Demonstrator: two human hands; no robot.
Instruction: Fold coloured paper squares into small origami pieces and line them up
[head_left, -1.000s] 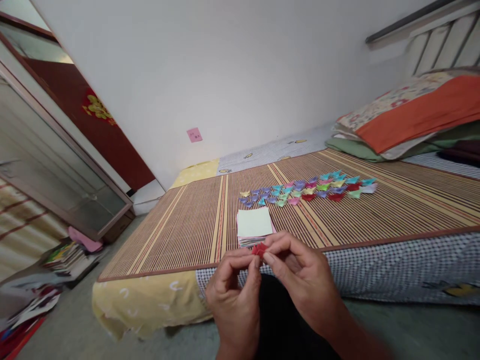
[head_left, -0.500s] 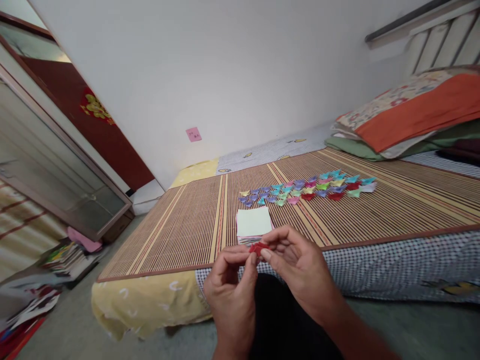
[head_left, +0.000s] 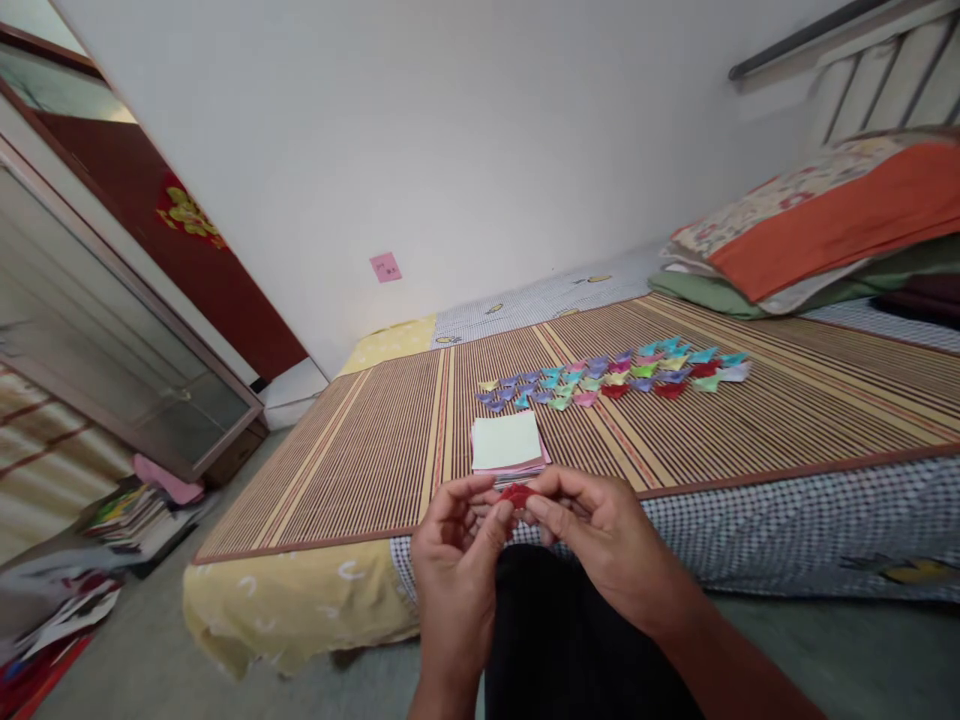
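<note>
A small folded red paper point(head_left: 516, 495) is pinched between both hands, above the front edge of the bed. My left hand point(head_left: 459, 545) grips its left end between thumb and fingers. On its right end, the thumb and forefinger of my right hand point(head_left: 600, 530) are closed. The fingers hide part of the folds. Just beyond the hands lies a stack of square paper sheets point(head_left: 506, 442), pale green on top. Farther back, several small folded paper pieces point(head_left: 615, 378) in blue, green, pink, yellow and red stand in slanting rows.
The striped woven mat point(head_left: 360, 440) covers much of the bed. Folded bedding with an orange band point(head_left: 847, 235) is piled at the back right. My dark-clothed leg point(head_left: 577, 640) is below the hands. Books point(head_left: 131, 520) and papers lie on the left.
My right hand has dropped slightly and its fingers sit lower around the red paper. The left hand has shifted a little left. Both keep hold of the paper.
</note>
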